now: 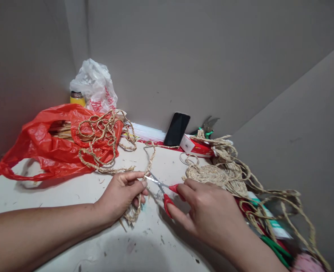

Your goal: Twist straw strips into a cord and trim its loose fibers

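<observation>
Between the thumb and fingers of my left hand [124, 192] a braided straw cord [150, 160] is pinched. Part of it runs up and away over the table, and a short looped part hangs below the hand. My right hand [206, 207] has its fingers in the red handles of a pair of scissors [159, 183]. The blades are spread apart, and their tips meet the cord close to my left fingertips. Whether a blade has cut into the cord I cannot tell.
A red plastic bag [48, 151] with straw and tangled braid [104, 132] lies at left. A phone [177, 129] leans at the back beside a red box [202, 147]. Coiled braid [209, 173] and loose loops fill the right side. A yellow jar [77, 99] stands behind.
</observation>
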A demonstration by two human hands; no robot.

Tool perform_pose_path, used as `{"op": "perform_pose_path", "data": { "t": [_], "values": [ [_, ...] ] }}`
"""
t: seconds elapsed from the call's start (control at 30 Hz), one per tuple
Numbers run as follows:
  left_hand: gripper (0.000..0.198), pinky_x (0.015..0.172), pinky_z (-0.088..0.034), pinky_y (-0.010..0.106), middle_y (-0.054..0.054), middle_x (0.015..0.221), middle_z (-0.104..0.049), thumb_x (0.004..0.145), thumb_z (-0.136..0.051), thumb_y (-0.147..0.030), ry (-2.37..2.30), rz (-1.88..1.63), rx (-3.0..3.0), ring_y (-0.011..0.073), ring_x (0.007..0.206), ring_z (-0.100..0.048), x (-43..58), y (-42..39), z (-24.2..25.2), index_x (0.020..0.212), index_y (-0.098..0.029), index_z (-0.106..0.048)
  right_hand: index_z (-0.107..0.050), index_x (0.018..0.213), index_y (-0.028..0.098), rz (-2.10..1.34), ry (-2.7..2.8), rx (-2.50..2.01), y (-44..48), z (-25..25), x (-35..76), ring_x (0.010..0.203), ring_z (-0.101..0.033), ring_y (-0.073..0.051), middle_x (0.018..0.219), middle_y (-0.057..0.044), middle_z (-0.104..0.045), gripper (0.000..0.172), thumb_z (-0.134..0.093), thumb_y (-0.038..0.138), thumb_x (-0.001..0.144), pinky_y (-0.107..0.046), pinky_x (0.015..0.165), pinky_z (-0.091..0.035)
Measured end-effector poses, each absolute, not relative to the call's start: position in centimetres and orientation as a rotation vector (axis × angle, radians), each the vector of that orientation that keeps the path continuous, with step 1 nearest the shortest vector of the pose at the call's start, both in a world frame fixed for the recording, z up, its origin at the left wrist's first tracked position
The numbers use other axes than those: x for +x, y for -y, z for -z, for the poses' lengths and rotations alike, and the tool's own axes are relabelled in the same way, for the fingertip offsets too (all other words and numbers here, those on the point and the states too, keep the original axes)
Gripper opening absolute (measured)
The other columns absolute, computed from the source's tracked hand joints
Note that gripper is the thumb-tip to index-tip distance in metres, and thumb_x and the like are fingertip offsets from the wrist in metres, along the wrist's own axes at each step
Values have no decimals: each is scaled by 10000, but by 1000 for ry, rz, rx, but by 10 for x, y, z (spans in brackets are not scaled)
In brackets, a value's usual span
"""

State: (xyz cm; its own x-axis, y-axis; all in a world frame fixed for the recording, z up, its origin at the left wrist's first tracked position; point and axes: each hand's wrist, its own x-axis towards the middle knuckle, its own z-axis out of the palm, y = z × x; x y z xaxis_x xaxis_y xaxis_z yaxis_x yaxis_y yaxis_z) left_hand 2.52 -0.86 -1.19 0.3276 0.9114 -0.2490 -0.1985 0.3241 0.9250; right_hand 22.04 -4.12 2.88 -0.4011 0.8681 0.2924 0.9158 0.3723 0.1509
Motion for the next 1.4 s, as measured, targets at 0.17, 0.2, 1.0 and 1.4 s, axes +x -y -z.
{"op": "perform_pose_path", "data": {
  "t": [0.17, 0.2, 1.0, 1.4],
  "values": [
    [288, 490, -393, 195, 0, 623, -599, 733, -678, -330, -929, -871, 950, 74, 503, -516, 25, 8, 10, 904, -105, -622, -640, 665, 194, 438, 2449, -1568, 39, -26, 220, 492, -499, -146, 601, -23, -575, 257, -558, 419, 757, -278, 545, -269],
    [315, 489, -395, 197, -2, 619, -601, 729, -682, -327, -930, -867, 939, 76, 500, -518, 25, 8, 9, 941, -104, -618, -640, 663, 193, 438, 2447, -1559, 39, -25, 220, 488, -497, -144, 596, -21, -573, 256, -557, 415, 759, -276, 542, -267],
    [512, 466, -399, 192, 5, 627, -624, 664, -734, -336, -907, -926, 894, 82, 518, -533, 26, 10, 11, 1097, -94, -608, -573, 551, 188, 200, 2454, -1519, 38, -23, 219, 429, -429, -104, 499, 10, -542, 269, -542, 319, 784, -254, 480, -211],
    [535, 479, -402, 194, 6, 643, -621, 681, -726, -359, -915, -916, 907, 84, 530, -531, 25, 9, 13, 1139, -113, -599, -587, 558, 183, 260, 2455, -1481, 36, -20, 225, 438, -429, -104, 510, 1, -525, 310, -501, 310, 828, -255, 482, -226]
  ]
}}
